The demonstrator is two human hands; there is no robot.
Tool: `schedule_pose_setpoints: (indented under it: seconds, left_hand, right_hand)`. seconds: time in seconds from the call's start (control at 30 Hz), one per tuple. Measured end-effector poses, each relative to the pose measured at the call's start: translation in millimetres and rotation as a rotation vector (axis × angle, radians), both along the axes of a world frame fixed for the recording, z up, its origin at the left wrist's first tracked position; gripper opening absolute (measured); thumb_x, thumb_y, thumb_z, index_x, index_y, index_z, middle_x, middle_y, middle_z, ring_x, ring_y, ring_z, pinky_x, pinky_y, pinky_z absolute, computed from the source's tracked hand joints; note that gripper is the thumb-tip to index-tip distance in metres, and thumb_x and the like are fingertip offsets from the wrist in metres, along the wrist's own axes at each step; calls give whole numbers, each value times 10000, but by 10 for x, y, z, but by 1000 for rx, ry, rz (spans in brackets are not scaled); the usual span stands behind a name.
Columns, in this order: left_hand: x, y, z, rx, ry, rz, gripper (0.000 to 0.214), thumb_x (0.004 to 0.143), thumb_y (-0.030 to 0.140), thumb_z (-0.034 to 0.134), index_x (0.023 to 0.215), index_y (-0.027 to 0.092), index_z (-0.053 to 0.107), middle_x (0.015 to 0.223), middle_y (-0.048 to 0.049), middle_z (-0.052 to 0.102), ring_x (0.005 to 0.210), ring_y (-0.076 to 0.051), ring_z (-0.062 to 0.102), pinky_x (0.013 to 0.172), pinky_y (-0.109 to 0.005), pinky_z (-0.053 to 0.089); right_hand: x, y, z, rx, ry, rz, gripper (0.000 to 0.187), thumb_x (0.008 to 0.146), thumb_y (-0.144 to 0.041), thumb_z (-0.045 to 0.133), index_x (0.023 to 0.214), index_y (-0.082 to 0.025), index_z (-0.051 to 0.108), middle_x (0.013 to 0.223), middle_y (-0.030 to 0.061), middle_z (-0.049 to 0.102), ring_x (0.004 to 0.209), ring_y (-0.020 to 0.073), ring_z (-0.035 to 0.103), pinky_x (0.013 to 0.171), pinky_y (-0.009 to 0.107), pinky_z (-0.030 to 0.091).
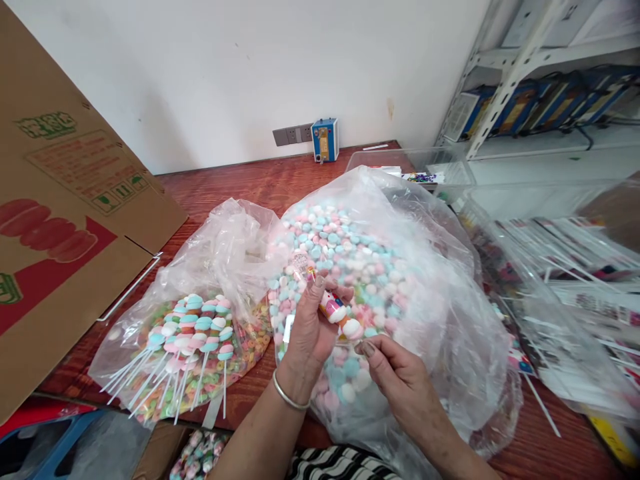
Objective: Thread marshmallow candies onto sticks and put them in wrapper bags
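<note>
My left hand (311, 330) is closed around a marshmallow skewer in a clear printed wrapper (334, 308), tilted across the fingers. White and orange pieces show at its lower end. My right hand (403, 380) is pinched close to that end, thumb against fingers; whether it grips the stick or the wrapper's edge cannot be made out. Beneath both hands lies a large clear bag of pastel marshmallows (320, 230). To the left, several unwrapped marshmallow skewers (193, 327) on white sticks rest on a clear bag of coloured ring candies (257, 340).
A tall cardboard box (65, 167) stands at the left. Against the wall sits a small blue device (325, 141) beside sockets. Clear plastic bins (500, 247) with wrapped sticks line the right side, below a white metal shelf (505, 87). One wrapped stick (543, 403) lies at the right.
</note>
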State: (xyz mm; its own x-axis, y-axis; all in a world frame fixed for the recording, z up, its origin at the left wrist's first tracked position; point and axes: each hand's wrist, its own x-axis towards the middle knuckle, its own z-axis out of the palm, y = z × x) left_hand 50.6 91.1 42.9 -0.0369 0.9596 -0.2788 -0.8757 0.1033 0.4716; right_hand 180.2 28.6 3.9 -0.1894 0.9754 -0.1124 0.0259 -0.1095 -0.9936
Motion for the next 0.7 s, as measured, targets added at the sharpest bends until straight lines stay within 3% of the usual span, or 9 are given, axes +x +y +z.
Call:
schedule_pose_setpoints:
  seconds: [0.13,0.23,0.3,0.37,0.43,0.5,0.6,0.7]
  left_hand:
    - [-76,51,19,35,-32,-43,61,847,184,666,864,145,622,719,31,560,633,-75,574,755,-264,537]
    - [-68,62,67,-15,-156,-44,152,908,230,593,782,146,573,646,47,494,566,-60,532,716,-244,531]
    - [-58,66,100,-72,-244,-43,205,933,250,553,754,152,538,618,56,458,530,-51,505,702,-240,529]
    - [-44,66,125,-125,-279,-28,240,946,253,527,727,157,508,609,57,445,516,-49,492,708,-246,531]
    - [-13,53,137,-139,-239,2,254,944,269,530,716,162,499,613,53,452,517,-53,490,714,-253,531]
    - [38,21,137,-110,-145,22,254,925,306,565,719,167,509,619,45,470,528,-65,498,692,-249,524]
    - [127,-55,116,-57,-33,15,250,881,363,624,746,175,531,630,38,494,559,-84,519,683,-252,513]
    - [172,-119,79,-14,-29,-26,251,865,397,638,783,178,548,647,37,499,592,-96,533,724,-278,512]
  right_hand:
    - [-25,-15,-108,-179,250,7,333,922,-501,531,847,-180,578,552,-95,271,459,69,184,398,193,145]
    - [-33,-30,-102,-146,226,29,332,940,-488,496,823,-184,559,533,-102,267,430,68,183,385,195,170]
    - [-14,-45,-73,89,-13,-8,269,958,-393,502,812,-179,572,559,-63,417,450,81,342,433,206,278]
    - [11,-65,-53,465,-334,-82,185,955,-264,523,814,-172,599,632,-9,553,547,114,490,531,235,350]
    - [27,-85,-50,801,-607,-141,121,930,-169,554,830,-168,621,622,4,579,571,136,518,567,263,345]
    - [26,-100,-52,955,-749,-162,86,913,-134,577,852,-165,630,585,-4,557,547,142,500,561,277,329]
    - [7,-107,-37,839,-651,-161,88,943,-150,534,923,-162,619,655,6,596,581,136,544,575,258,365]
    - [-4,-91,-20,441,-327,-131,174,988,-262,462,897,-179,586,689,-6,579,588,120,534,550,225,391]
